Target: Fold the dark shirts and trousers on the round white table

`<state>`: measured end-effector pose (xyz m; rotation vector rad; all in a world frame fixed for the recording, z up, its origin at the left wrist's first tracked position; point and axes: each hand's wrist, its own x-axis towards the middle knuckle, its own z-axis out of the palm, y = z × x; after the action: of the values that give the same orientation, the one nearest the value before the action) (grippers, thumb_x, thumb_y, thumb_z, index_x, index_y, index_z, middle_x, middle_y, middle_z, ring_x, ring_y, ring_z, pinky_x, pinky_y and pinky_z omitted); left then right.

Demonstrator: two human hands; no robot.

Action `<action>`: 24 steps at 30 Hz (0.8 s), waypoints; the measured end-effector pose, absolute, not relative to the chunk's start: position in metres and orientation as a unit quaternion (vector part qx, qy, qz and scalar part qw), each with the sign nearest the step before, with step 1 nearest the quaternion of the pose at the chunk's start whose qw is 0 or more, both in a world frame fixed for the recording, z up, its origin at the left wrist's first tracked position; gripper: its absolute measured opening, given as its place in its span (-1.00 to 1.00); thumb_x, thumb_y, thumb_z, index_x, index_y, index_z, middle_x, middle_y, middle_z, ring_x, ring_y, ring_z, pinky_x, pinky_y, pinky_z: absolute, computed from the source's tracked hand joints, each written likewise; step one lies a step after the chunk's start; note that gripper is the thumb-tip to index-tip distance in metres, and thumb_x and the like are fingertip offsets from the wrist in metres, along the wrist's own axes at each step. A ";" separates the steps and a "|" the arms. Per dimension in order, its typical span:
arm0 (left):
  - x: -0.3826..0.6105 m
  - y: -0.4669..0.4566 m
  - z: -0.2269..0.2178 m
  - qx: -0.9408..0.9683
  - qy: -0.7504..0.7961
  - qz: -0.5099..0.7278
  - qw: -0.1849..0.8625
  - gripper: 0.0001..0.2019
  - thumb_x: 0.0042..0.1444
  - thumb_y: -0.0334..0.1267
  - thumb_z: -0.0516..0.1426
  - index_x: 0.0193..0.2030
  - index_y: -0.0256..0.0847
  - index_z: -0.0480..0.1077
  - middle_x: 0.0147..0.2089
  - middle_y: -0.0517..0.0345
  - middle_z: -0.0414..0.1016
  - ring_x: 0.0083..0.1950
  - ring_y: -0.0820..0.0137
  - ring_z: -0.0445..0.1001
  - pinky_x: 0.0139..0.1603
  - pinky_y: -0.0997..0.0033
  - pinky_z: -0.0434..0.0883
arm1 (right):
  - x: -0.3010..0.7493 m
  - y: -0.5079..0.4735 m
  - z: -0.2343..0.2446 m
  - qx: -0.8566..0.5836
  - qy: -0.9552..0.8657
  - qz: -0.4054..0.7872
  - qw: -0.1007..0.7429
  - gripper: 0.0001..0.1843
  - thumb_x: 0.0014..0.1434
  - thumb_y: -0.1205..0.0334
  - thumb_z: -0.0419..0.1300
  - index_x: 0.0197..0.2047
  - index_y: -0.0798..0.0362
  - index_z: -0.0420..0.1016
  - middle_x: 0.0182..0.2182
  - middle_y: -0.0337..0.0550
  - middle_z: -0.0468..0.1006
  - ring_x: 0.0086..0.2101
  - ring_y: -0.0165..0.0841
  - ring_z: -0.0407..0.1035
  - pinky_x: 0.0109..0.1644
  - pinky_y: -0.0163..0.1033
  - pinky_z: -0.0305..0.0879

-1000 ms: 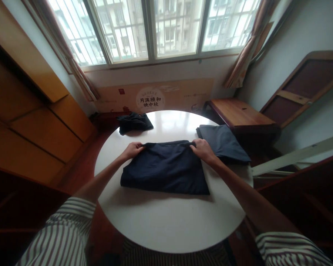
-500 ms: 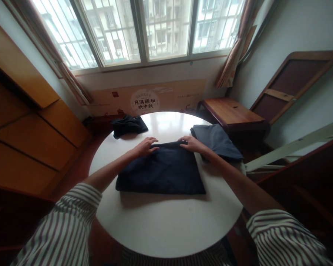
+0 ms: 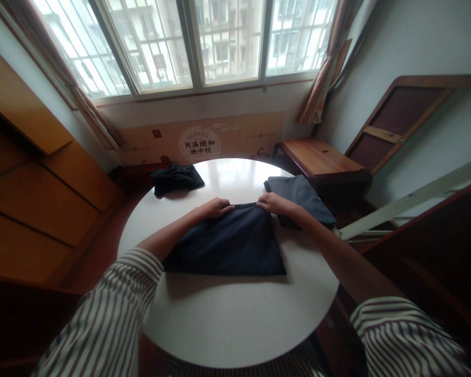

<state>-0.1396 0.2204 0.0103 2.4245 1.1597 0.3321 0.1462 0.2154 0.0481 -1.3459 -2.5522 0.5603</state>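
A folded dark navy garment (image 3: 227, 243) lies flat on the round white table (image 3: 239, 319); its exact kind does not show. My left hand (image 3: 219, 207) grips the garment's far edge near the middle, fingers closed over the cloth. At the far right corner of that same edge, my right hand (image 3: 272, 202) pinches the fabric. Between the two hands the edge runs fairly straight. Part of the garment's left side is hidden under my left forearm.
A black bundled cloth (image 3: 176, 180) lies at the table's far left. Folded grey clothing (image 3: 300, 199) rests at the right edge, just past my right hand. Beyond the table stand a low wooden table (image 3: 322, 157) and, on the left, wooden cabinets (image 3: 43, 209).
My left hand has moved slightly right, and its spread fingers have closed on the garment's edge. My right hand has also tightened its hold. The view has shifted a little.
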 end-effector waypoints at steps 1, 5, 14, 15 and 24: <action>-0.143 0.220 0.009 0.875 0.419 0.126 0.207 -0.56 0.27 0.09 0.00 -0.18 -0.22 0.53 -0.27 0.04 0.57 -0.26 0.29 0.49 -0.19 0.36 0.38 | 0.146 0.215 0.047 -0.462 -0.861 0.187 0.098 -0.73 0.24 0.20 0.14 -0.40 0.12 0.59 -0.42 -0.08 0.61 -0.37 -0.32 0.45 -0.23 -0.33 0.31; -0.155 0.219 0.005 0.866 0.430 0.136 0.216 -0.55 0.29 0.10 -0.03 -0.16 -0.19 0.54 -0.25 0.03 0.58 -0.26 0.28 0.51 -0.17 0.35 0.39 | 0.148 0.216 0.046 -0.477 -0.854 0.188 0.087 -0.79 0.24 0.23 0.17 -0.25 0.11 0.63 -0.34 -0.09 0.65 -0.33 -0.33 0.50 -0.24 -0.37 0.35; -0.132 0.173 0.052 0.879 0.466 0.098 0.028 -0.74 0.31 -0.22 0.06 0.02 -0.21 0.49 0.03 -0.14 0.49 0.05 0.10 0.45 0.12 0.08 0.35 | 0.132 0.179 0.058 -0.505 -0.849 0.072 0.139 -0.69 0.35 0.21 0.08 0.03 0.21 0.50 -0.04 0.21 0.53 -0.05 -0.11 0.47 0.08 -0.12 0.34; -0.132 0.153 0.059 0.893 0.437 0.097 0.037 -0.72 0.34 -0.21 0.02 0.03 -0.21 0.48 0.02 -0.13 0.49 0.02 0.13 0.47 0.11 0.10 0.36 | 0.134 0.163 0.058 -0.475 -0.866 0.060 0.142 -0.67 0.35 0.14 0.10 0.00 0.18 0.51 -0.05 0.19 0.54 -0.05 -0.11 0.47 0.07 -0.10 0.36; -0.197 -0.016 0.042 0.911 0.412 -0.005 -0.015 -0.38 0.20 -0.33 0.05 0.43 -0.20 0.14 0.42 -0.19 0.17 0.41 -0.06 0.14 0.34 -0.18 0.15 | 0.196 0.042 0.027 -0.253 -0.959 0.047 0.116 -0.25 0.13 0.13 0.29 0.36 0.03 0.25 0.33 0.12 0.25 0.33 0.06 0.05 0.32 0.29 0.08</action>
<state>-0.1967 -0.0160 0.0415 2.8888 1.3077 -0.0168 0.1956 0.0421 0.0266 -0.7399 -2.8105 0.1369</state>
